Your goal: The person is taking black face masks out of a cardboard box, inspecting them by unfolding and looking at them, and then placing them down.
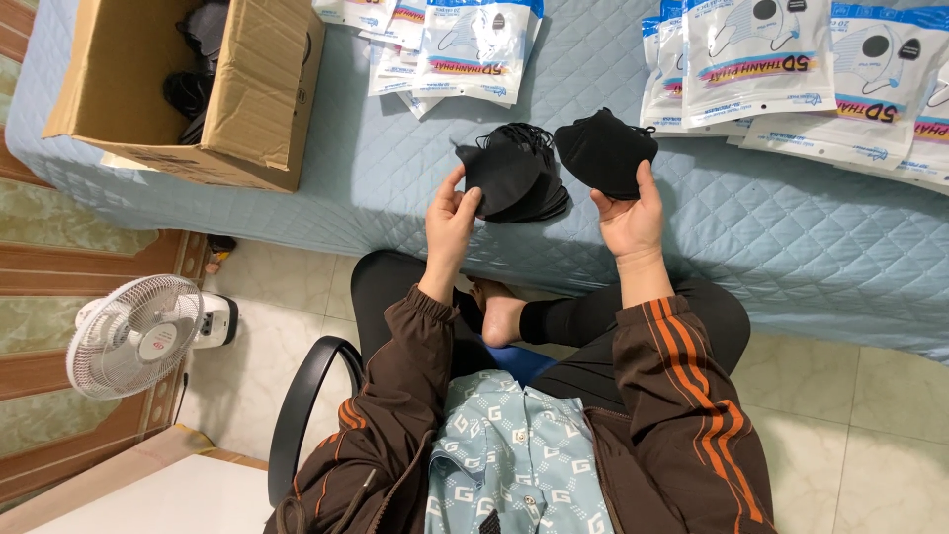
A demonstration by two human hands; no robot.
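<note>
Left hand (pixel 450 213): pinching a black mask (pixel 499 173) off the pile (pixel 534 193).
Right hand (pixel 630 220): gripping another black mask (pixel 605 150).
Carton (pixel 247 99): at ten o'clock on the quilted bed (pixel 376 168).

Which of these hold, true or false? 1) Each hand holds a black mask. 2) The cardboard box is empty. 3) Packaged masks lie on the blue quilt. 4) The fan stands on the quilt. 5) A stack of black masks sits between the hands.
1) True: the left hand and the right hand each hold a black mask.
2) False: the cardboard box holds dark items.
3) True: packaged masks lie on the blue quilt.
4) False: the fan stands on the floor.
5) True: stack of black masks.
</note>
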